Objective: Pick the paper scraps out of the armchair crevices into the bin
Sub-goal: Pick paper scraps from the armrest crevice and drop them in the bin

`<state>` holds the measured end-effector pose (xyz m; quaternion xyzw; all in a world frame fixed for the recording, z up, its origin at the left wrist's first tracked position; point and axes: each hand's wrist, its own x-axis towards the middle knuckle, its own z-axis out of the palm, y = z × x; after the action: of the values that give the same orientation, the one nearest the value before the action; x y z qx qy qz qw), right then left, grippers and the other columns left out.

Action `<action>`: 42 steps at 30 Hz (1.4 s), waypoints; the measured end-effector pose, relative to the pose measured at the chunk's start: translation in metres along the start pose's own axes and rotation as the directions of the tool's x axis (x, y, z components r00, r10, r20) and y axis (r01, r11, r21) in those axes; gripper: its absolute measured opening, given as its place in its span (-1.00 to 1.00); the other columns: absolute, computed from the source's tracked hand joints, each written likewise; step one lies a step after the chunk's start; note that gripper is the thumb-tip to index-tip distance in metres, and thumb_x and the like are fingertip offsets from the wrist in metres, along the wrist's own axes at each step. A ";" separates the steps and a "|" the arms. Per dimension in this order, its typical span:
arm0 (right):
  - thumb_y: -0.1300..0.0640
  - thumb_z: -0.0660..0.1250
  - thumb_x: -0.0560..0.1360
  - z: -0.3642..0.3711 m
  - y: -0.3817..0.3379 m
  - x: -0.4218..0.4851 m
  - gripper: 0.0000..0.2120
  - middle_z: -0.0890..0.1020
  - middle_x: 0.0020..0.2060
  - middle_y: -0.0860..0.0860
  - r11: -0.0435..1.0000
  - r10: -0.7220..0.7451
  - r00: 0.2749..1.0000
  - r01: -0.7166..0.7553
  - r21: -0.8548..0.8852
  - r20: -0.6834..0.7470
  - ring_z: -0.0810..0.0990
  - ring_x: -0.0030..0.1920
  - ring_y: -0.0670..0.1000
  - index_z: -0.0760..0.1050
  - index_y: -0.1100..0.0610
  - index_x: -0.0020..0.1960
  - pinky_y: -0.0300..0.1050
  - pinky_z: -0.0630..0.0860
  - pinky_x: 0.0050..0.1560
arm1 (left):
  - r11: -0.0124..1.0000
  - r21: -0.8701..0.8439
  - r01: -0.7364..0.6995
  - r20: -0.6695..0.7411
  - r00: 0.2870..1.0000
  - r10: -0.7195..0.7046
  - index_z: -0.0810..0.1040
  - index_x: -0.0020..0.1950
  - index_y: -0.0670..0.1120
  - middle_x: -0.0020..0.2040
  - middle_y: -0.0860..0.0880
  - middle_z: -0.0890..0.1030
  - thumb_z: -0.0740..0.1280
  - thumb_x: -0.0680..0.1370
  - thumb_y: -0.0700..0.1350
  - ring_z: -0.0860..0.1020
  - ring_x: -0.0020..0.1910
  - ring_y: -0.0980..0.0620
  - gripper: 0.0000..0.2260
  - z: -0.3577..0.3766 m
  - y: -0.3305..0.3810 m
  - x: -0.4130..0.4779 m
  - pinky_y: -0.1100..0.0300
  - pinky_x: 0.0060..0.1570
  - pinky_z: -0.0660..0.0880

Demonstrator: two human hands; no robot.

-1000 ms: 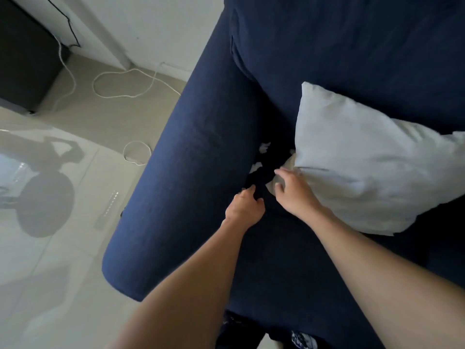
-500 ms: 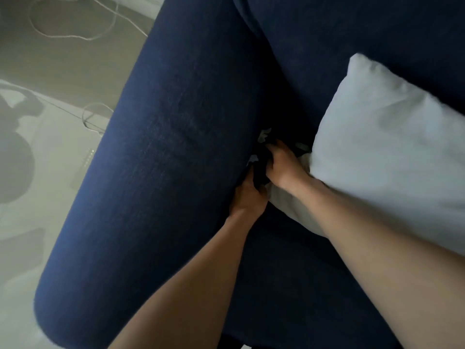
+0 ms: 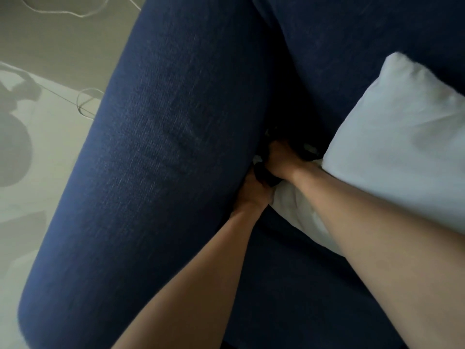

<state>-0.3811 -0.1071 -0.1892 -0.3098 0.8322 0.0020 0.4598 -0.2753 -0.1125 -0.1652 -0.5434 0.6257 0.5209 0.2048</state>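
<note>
Both left hand (image 3: 251, 195) and right hand (image 3: 281, 163) bury fingers, hold unclear, in navy armchair (image 3: 156, 147) on pale floor (image 3: 50, 117).

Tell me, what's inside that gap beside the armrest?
Both hands reach in: the left hand and the right hand. One white paper scrap shows beside them. The fingers and anything deeper are lost in shadow.

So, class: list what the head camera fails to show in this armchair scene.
Head view:
- Bin: outside the frame.
- Fingertips of left hand and right hand: sunk in the dark blue armchair's shadowed crevice; grip unclear.
- White paper scraps: mostly covered by the hands.
- White fabric pillow: cut by the right edge.
</note>
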 end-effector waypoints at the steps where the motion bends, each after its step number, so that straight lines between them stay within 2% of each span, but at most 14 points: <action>1: 0.23 0.24 0.55 -0.001 0.000 0.000 -0.60 0.45 0.33 0.26 1.000 -0.005 1.000 0.005 0.001 -0.012 0.46 0.32 0.24 0.38 0.32 0.37 0.04 0.41 0.30 | 1.000 -0.004 -0.008 0.012 1.000 0.008 0.20 0.53 -0.06 0.47 -0.09 0.35 0.18 0.64 -0.09 0.36 0.42 -0.06 -0.55 -0.002 0.003 -0.002 0.14 0.40 0.26; 5: 0.23 0.20 0.58 -0.001 -0.001 -0.005 -0.59 0.44 0.36 0.22 0.999 0.002 0.996 0.002 0.042 -0.085 0.44 0.34 0.22 0.33 0.28 0.41 0.01 0.39 0.33 | 1.000 -0.026 0.017 0.031 0.999 -0.016 0.18 0.54 -0.08 0.46 -0.10 0.35 0.17 0.64 -0.13 0.36 0.41 -0.07 -0.54 -0.007 0.007 -0.007 0.18 0.34 0.28; 9: 0.19 0.25 0.55 -0.004 0.002 -0.018 -0.54 0.38 0.39 0.23 0.999 -0.029 0.996 0.032 0.035 -0.086 0.39 0.38 0.22 0.32 0.29 0.41 0.03 0.37 0.39 | 0.999 -0.016 0.045 0.039 0.998 -0.045 0.34 0.44 -0.13 0.36 -0.13 0.48 0.20 0.63 -0.11 0.48 0.29 -0.09 -0.63 -0.007 0.006 -0.017 0.22 0.06 0.37; 13: 0.24 0.27 0.53 -0.006 0.005 -0.033 -0.52 0.33 0.43 0.21 0.997 -0.022 0.997 0.027 0.071 -0.077 0.34 0.41 0.21 0.31 0.28 0.43 0.03 0.34 0.43 | 1.000 0.026 -0.011 -0.017 1.000 0.012 0.26 0.51 -0.05 0.39 -0.07 0.45 0.23 0.61 -0.05 0.47 0.31 -0.07 -0.54 -0.005 0.004 -0.033 0.20 0.15 0.40; 17: 0.23 0.23 0.55 -0.007 0.008 -0.044 -0.40 0.11 0.55 0.14 0.994 -0.068 0.996 0.072 0.078 -0.056 0.13 0.53 0.17 0.10 0.17 0.54 0.01 0.13 0.54 | 0.998 0.056 -0.026 -0.052 0.998 0.029 0.24 0.52 -0.02 0.43 -0.08 0.40 0.22 0.60 -0.07 0.43 0.36 -0.08 -0.52 -0.003 -0.002 -0.045 0.12 0.32 0.38; 19: 0.23 0.21 0.56 -0.006 0.009 -0.044 -0.37 0.02 0.57 0.12 0.993 -0.095 0.995 0.097 0.064 -0.038 0.04 0.56 0.15 0.04 0.11 0.56 -0.01 0.06 0.56 | 0.997 0.073 -0.015 -0.054 0.998 0.019 0.22 0.53 -0.01 0.43 -0.09 0.40 0.23 0.60 -0.05 0.43 0.36 -0.09 -0.50 -0.002 -0.005 -0.045 0.10 0.34 0.39; 21: 0.23 0.20 0.57 -0.002 0.010 -0.039 -0.39 0.01 0.57 0.11 0.991 -0.105 0.994 0.108 0.079 -0.032 0.04 0.55 0.15 0.07 0.08 0.56 0.02 0.07 0.56 | 0.996 0.080 -0.025 -0.059 0.998 0.030 0.23 0.53 -0.01 0.41 -0.09 0.42 0.23 0.59 -0.03 0.44 0.34 -0.09 -0.50 -0.002 -0.007 -0.040 0.09 0.32 0.41; 26: 0.18 0.25 0.55 0.007 0.011 -0.015 -0.43 0.06 0.56 0.11 0.993 -0.109 0.994 0.109 0.051 -0.001 0.10 0.54 0.19 0.18 0.06 0.52 0.11 0.13 0.53 | 0.996 0.077 -0.052 -0.045 0.997 0.055 0.30 0.49 -0.04 0.36 -0.11 0.48 0.24 0.60 -0.07 0.48 0.30 -0.09 -0.56 0.000 -0.008 -0.025 0.10 0.26 0.44; 30: 0.23 0.23 0.56 0.003 0.008 0.001 -0.57 0.32 0.44 0.20 0.997 -0.079 0.995 0.080 -0.006 0.056 0.33 0.41 0.23 0.33 0.18 0.43 0.12 0.32 0.43 | 0.996 0.044 -0.080 -0.048 0.995 0.082 0.23 0.53 -0.06 0.42 -0.08 0.43 0.22 0.60 -0.16 0.42 0.38 -0.05 -0.51 0.005 -0.011 -0.013 0.13 0.35 0.37; 33: 0.24 0.18 0.57 0.001 0.006 0.008 -0.73 0.53 0.23 0.24 0.997 -0.077 0.996 0.078 -0.006 0.038 0.52 0.21 0.23 0.50 0.27 0.22 0.03 0.50 0.18 | 0.996 0.049 -0.072 -0.050 0.996 0.074 0.21 0.54 -0.05 0.44 -0.08 0.40 0.21 0.61 -0.15 0.40 0.39 -0.05 -0.51 0.007 -0.010 -0.005 0.12 0.37 0.36; 35: 0.24 0.16 0.58 0.001 0.005 0.008 -0.77 0.59 0.13 0.24 0.998 -0.063 0.997 0.064 -0.018 0.038 0.58 0.11 0.22 0.54 0.29 0.12 -0.05 0.48 -0.02 | 0.997 0.064 -0.052 -0.056 0.997 0.056 0.18 0.55 -0.03 0.45 -0.10 0.38 0.20 0.61 -0.12 0.39 0.40 -0.07 -0.50 0.008 -0.009 0.000 0.07 0.38 0.36; 36: 0.25 0.15 0.58 0.000 0.004 0.007 -0.77 0.60 0.12 0.24 0.998 -0.057 0.998 0.057 -0.021 0.032 0.58 0.10 0.21 0.54 0.29 0.12 -0.06 0.47 -0.05 | 0.997 0.067 -0.046 -0.057 0.997 0.049 0.18 0.55 -0.03 0.44 -0.11 0.39 0.20 0.61 -0.11 0.40 0.39 -0.08 -0.50 0.009 -0.008 0.002 0.05 0.37 0.38; 40: 0.26 0.17 0.57 -0.003 0.003 -0.001 -0.75 0.58 0.15 0.26 0.999 -0.026 1.000 0.026 0.045 -0.010 0.57 0.14 0.22 0.51 0.30 0.18 -0.03 0.50 0.05 | 0.998 0.030 -0.056 -0.060 0.996 0.058 0.29 0.49 -0.03 0.37 -0.08 0.47 0.22 0.60 -0.11 0.47 0.31 -0.06 -0.55 0.011 -0.005 0.002 0.20 0.19 0.40; 42: 0.27 0.18 0.56 -0.005 0.003 -0.008 -0.75 0.58 0.15 0.26 0.993 -0.013 1.000 0.016 0.118 -0.029 0.58 0.13 0.23 0.51 0.30 0.17 0.00 0.53 0.08 | 0.998 0.020 -0.058 -0.058 0.997 0.059 0.36 0.44 -0.02 0.29 -0.08 0.54 0.23 0.59 -0.10 0.53 0.23 -0.05 -0.60 0.011 -0.001 -0.003 0.17 0.14 0.48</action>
<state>-0.3836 -0.1025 -0.1808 -0.2878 0.8350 -0.0550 0.4657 -0.2773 -0.1011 -0.1677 -0.5378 0.6517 0.5050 0.1760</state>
